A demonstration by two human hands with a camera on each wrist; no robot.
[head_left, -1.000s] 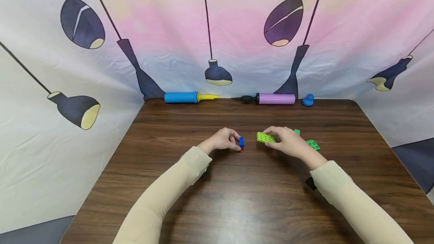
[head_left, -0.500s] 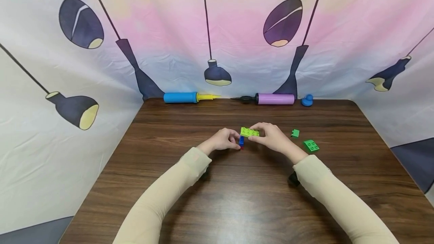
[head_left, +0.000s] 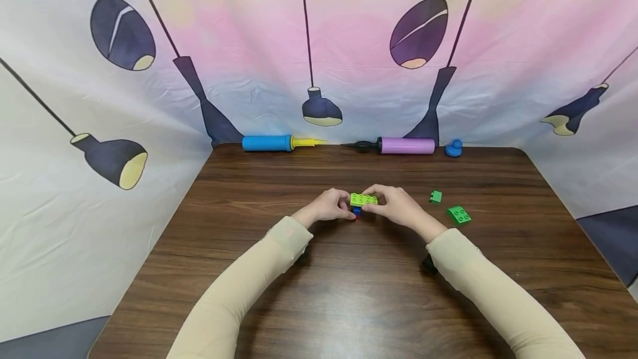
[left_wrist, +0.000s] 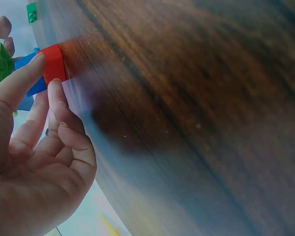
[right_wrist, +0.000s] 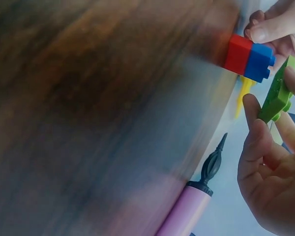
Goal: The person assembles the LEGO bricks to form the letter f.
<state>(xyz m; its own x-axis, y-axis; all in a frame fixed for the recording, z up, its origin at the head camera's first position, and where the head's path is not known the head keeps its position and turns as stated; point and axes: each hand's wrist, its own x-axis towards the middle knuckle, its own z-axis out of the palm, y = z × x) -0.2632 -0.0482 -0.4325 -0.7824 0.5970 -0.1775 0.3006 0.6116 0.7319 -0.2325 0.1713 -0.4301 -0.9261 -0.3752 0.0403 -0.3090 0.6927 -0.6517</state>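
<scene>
My left hand (head_left: 330, 205) grips a short stack on the table, a blue brick (right_wrist: 259, 62) on top of a red brick (right_wrist: 238, 54). Thumb and fingertips pinch it from its left side. Just above the stack, my right hand (head_left: 396, 205) holds a lime green brick (head_left: 363, 199) with two rows of studs facing up. In the right wrist view a narrow gap shows between the lime brick and the blue studs, and the lime brick is tilted. From the head view it overlaps the blue brick and hides most of it.
To the right lie a small green brick (head_left: 436, 196) and a larger green brick (head_left: 459, 215) with a curved edge. Along the back edge of the table (head_left: 329, 292) are a blue pump (head_left: 267, 143), a purple pump (head_left: 406, 145) and a blue rubber duck (head_left: 453, 148).
My right hand has carried the lime green brick left until it hangs over the blue and red stack. The left hand has stayed in place, gripping the stack.
</scene>
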